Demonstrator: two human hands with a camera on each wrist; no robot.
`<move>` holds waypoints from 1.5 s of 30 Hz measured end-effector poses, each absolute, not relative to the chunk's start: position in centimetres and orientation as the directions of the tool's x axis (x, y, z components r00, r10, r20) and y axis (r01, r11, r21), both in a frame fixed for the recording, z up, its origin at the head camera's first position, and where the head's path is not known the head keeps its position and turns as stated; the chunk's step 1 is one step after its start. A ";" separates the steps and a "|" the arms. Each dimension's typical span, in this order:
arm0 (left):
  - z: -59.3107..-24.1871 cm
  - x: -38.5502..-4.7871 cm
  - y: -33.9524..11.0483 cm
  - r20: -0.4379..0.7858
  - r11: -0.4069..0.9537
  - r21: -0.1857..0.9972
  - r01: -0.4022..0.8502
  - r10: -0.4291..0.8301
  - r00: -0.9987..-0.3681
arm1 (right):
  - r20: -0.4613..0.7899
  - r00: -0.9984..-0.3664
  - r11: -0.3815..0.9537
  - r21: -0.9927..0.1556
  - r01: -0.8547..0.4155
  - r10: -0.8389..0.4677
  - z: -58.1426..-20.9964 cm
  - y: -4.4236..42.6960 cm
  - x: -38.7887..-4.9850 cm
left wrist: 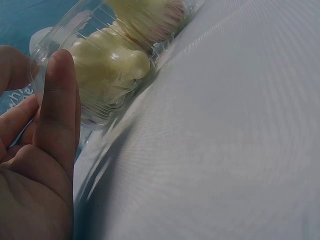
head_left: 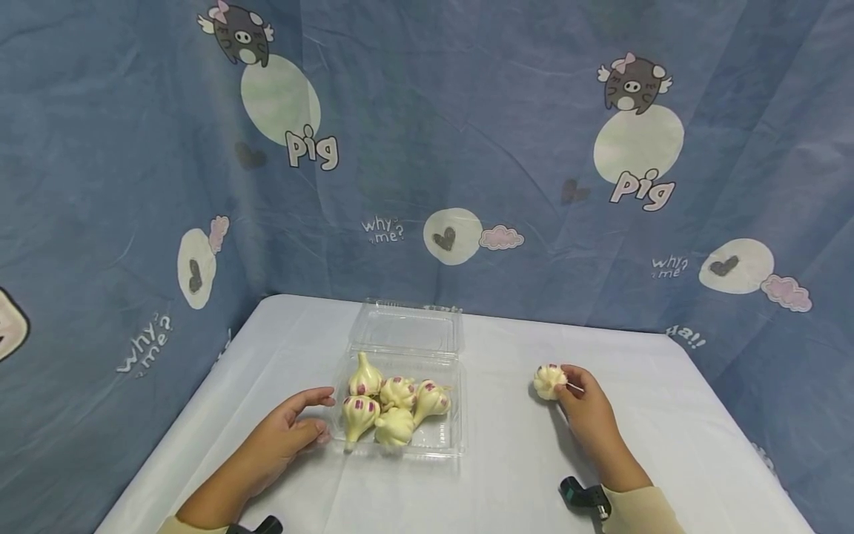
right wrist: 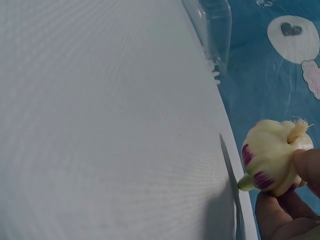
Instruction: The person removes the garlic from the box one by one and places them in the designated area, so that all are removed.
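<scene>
A clear plastic clamshell box (head_left: 437,443) lies with its lid folded back on the white table, holding several garlic bulbs (head_left: 361,409), cream with purple patches. My left hand (head_left: 283,437) is at the box's left side, thumb and forefinger spread apart; in the left wrist view its fingertips (left wrist: 61,67) reach the box's edge, and whether they touch it is hard to tell. To the right of the box, my right hand (head_left: 588,409) pinches one garlic bulb (right wrist: 272,155) between thumb and fingers, above the table. Its roots and short stem show in the right wrist view.
The lid (head_left: 407,330) of the box lies toward the back edge of the table (head_left: 507,460). Behind and beside the table hangs a blue printed cloth (head_left: 400,148). A dark wrist device (head_left: 583,495) sits at the right sleeve.
</scene>
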State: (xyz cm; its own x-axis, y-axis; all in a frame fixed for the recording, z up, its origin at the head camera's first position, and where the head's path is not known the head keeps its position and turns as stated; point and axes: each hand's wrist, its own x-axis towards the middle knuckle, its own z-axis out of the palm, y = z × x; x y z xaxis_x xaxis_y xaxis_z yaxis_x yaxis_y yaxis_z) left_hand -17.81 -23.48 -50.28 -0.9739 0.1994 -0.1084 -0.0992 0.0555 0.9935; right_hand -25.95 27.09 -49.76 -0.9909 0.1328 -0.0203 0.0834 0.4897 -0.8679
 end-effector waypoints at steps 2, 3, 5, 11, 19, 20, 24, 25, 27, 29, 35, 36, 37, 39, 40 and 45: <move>-50.2 -17.8 -23.5 -0.109 0.056 0.993 -0.100 0.199 -0.974 | -0.017 -0.992 0.506 -0.859 0.080 0.128 -49.8 27.2 -25.9; -50.1 -17.8 -23.4 -0.109 0.057 0.993 -0.100 0.198 -0.974 | -0.014 -0.992 0.516 -0.853 0.077 0.125 -49.8 27.2 -25.9; -50.1 -17.8 -23.4 -0.109 0.057 0.993 -0.100 0.198 -0.974 | -0.005 -0.993 0.536 -0.842 0.068 0.118 -49.7 27.2 -25.9; -50.2 -17.8 -23.5 -0.107 0.071 0.993 -0.095 0.198 -0.974 | -0.022 -0.993 0.542 -0.836 0.083 0.117 -50.0 27.3 -26.0; -50.4 -17.9 -23.6 -0.102 0.080 0.993 -0.088 0.202 -0.974 | -0.050 -0.990 0.533 -0.839 0.111 0.128 -50.5 27.6 -26.1; -50.4 -17.9 -23.6 -0.098 0.079 0.993 -0.084 0.206 -0.974 | -0.053 -0.990 0.530 -0.840 0.114 0.129 -50.5 27.6 -26.1; -50.4 -17.9 -23.7 -0.105 0.066 0.993 -0.093 0.207 -0.973 | -0.066 -0.989 0.524 -0.842 0.125 0.129 -50.6 27.7 -26.0; -50.3 -17.9 -23.7 -0.109 0.063 0.993 -0.098 0.206 -0.972 | -0.068 -0.989 0.524 -0.842 0.127 0.131 -50.6 27.7 -26.0; -50.3 -18.0 -23.6 -0.115 0.057 0.993 -0.105 0.205 -0.972 | -0.068 -0.989 0.527 -0.840 0.130 0.135 -50.6 27.7 -25.9; -50.3 -17.9 -23.6 -0.117 0.055 0.993 -0.108 0.207 -0.971 | -0.068 -0.988 0.522 -0.843 0.132 0.141 -50.5 27.7 -25.9; -50.4 -17.9 -23.6 -0.114 0.056 0.993 -0.104 0.211 -0.971 | -0.068 -0.984 0.494 -0.858 0.142 0.166 -50.2 27.4 -25.7; -50.4 -17.9 -23.6 -0.114 0.054 0.993 -0.105 0.209 -0.971 | -0.071 -0.983 0.494 -0.857 0.147 0.169 -50.1 27.4 -25.7; -50.4 -17.9 -23.6 -0.115 0.054 0.993 -0.106 0.208 -0.971 | -0.075 -0.982 0.493 -0.857 0.151 0.171 -50.1 27.4 -25.7; -50.4 -17.9 -23.6 -0.115 0.054 0.993 -0.106 0.207 -0.972 | -0.077 -0.982 0.498 -0.853 0.155 0.173 -50.0 27.5 -25.6; -50.4 -17.9 -23.6 -0.115 0.054 0.993 -0.106 0.206 -0.972 | -0.078 -0.982 0.498 -0.853 0.156 0.173 -50.0 27.5 -25.6; -50.3 -17.8 -23.6 -0.110 0.059 0.993 -0.100 0.205 -0.973 | -0.074 -0.982 0.494 -0.856 0.153 0.176 -49.9 27.5 -25.6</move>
